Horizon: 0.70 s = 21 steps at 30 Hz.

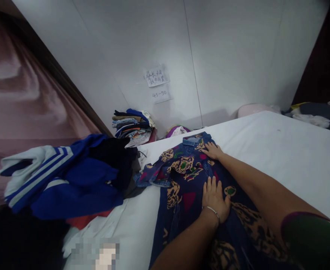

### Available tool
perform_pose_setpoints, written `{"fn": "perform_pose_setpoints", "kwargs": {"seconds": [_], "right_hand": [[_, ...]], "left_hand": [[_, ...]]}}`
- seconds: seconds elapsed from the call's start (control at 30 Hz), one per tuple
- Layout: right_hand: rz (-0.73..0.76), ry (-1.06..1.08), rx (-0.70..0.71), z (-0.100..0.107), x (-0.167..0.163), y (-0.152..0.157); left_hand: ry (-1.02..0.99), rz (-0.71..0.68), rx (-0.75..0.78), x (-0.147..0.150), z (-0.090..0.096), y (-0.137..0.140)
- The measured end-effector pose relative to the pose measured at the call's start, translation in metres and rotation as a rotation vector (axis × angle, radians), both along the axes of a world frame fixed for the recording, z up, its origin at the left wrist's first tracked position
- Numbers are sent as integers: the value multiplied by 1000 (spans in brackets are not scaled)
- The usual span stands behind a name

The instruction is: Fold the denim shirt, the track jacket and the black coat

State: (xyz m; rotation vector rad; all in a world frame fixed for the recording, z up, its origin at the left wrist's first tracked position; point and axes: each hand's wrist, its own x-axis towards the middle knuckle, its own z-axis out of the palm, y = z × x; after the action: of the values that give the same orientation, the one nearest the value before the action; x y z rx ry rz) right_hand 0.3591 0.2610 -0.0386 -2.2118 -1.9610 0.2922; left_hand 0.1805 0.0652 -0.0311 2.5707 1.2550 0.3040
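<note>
A dark blue patterned garment (189,200) with a denim collar lies spread on the white sheet, its collar end pointing toward the wall. Tan, green and magenta shapes cover it, and one cuffed sleeve (159,177) reaches out to the left. My left hand (216,199), with a thin bracelet at the wrist, rests palm down on the middle of the garment, fingers extended. Farther up, near the collar, my right hand (212,150) lies flat at the garment's right side, fingers apart. Neither hand grips anything. My forearms hide part of the garment's right and lower areas.
To the left sits a heap of clothes with a blue white-striped jacket (77,183). A folded stack of clothes (135,127) stands against the wall (232,56), below paper notes (157,76). A pink curtain (26,112) hangs at left. More cloth (317,114) lies at far right.
</note>
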Motion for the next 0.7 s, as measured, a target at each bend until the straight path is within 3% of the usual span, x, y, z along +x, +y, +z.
{"fn": "perform_pose_setpoints", "kwargs": {"seconds": [0.17, 0.47, 0.57, 0.7], "right_hand": [[40, -10, 9, 3, -11, -48], [174, -72, 81, -10, -6, -198], [189, -67, 91, -12, 1, -245], [187, -52, 134, -2, 4, -280]], "left_hand": [[43, -1, 4, 2, 1, 1], [17, 4, -39, 6, 5, 1], [-123, 20, -77, 2, 5, 4], [-503, 316, -308, -2, 9, 33]]}}
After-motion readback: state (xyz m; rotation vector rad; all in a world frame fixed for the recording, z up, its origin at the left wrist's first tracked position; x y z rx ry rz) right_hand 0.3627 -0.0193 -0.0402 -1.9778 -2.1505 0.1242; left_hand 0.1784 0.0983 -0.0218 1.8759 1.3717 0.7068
